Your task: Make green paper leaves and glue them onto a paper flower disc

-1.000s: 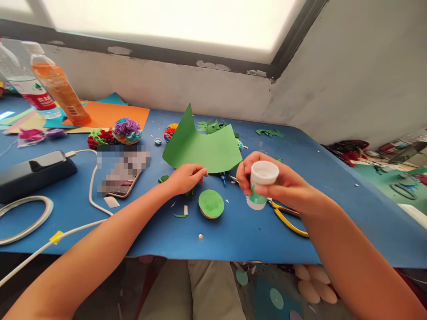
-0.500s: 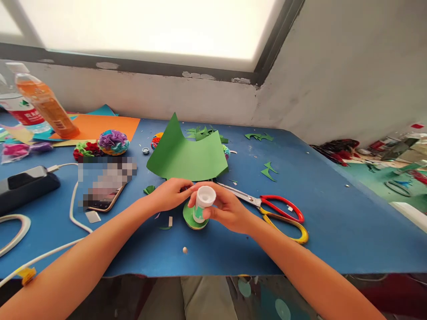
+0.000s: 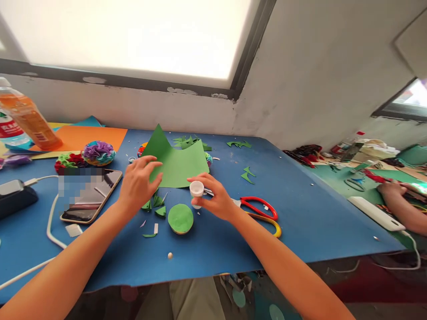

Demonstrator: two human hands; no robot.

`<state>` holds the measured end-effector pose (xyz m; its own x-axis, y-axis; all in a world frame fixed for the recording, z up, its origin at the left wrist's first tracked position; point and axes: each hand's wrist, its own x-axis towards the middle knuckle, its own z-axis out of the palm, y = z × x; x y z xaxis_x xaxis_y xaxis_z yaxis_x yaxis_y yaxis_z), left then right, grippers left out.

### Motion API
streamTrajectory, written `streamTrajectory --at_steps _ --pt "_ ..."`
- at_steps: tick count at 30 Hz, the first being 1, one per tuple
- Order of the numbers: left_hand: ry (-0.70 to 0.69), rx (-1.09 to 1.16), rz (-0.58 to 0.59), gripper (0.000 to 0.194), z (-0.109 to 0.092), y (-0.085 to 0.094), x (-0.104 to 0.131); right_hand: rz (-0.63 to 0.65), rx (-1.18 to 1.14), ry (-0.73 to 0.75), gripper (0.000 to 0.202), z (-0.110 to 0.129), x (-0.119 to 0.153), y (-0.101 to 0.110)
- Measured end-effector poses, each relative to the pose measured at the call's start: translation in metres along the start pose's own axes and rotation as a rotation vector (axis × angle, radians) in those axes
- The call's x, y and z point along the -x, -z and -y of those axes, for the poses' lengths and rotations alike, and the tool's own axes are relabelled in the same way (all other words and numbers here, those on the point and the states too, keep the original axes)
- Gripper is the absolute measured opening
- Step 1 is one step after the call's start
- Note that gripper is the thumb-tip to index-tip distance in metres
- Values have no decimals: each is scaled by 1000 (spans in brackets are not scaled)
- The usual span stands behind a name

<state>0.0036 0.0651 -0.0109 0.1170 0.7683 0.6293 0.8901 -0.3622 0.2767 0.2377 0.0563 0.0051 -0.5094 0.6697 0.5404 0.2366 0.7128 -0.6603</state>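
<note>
My right hand (image 3: 213, 198) is wrapped round a small white glue bottle (image 3: 196, 189), held upright above the blue table. Raised between the phone (image 3: 93, 200) and the green sheet, my left hand (image 3: 140, 180) has its fingers apart and holds nothing. The round green disc (image 3: 180, 218) lies just below and left of the bottle. Behind both hands stands the curved green paper sheet (image 3: 180, 166). Small folded green pieces (image 3: 160, 210) lie under my left hand. Scissors with red and yellow handles (image 3: 260, 206) lie right of my right hand, their blades partly hidden by it.
Paper flowers (image 3: 99, 153), an orange sheet (image 3: 90, 137) and a tilted bottle of orange drink (image 3: 33, 120) are at the left. A white cable (image 3: 50, 222) runs along the left side. Green scraps lie at the back. Another person's hand (image 3: 393, 189) is at the far right.
My left hand has lifted and moved left, its fingers spreading. My right hand has carried the bottle off the green disc, which now shows fully. The view has turned right, showing another person's hand.
</note>
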Motion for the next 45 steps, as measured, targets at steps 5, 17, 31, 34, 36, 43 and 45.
streamTrajectory --at_steps 5,17,31,34,36,43,45 --pt "367 22 64 54 19 3 -4 61 49 -127 44 1 0 -5" --pt "383 25 6 34 11 14 -7 20 -18 -230 64 -10 0 6" --pt "548 198 -76 27 22 32 -17 -185 282 -409 31 -50 -66 43" --pt "599 143 -76 26 36 31 -20 -128 369 -417 32 -55 -90 36" --pt "603 167 -124 27 41 29 -21 -113 411 -426 34 -59 -101 29" --pt "596 494 -273 30 47 29 -27 -213 385 -456 40 -62 -115 30" --pt "621 610 -344 31 49 31 -29 -262 330 -469 45 -61 -114 35"
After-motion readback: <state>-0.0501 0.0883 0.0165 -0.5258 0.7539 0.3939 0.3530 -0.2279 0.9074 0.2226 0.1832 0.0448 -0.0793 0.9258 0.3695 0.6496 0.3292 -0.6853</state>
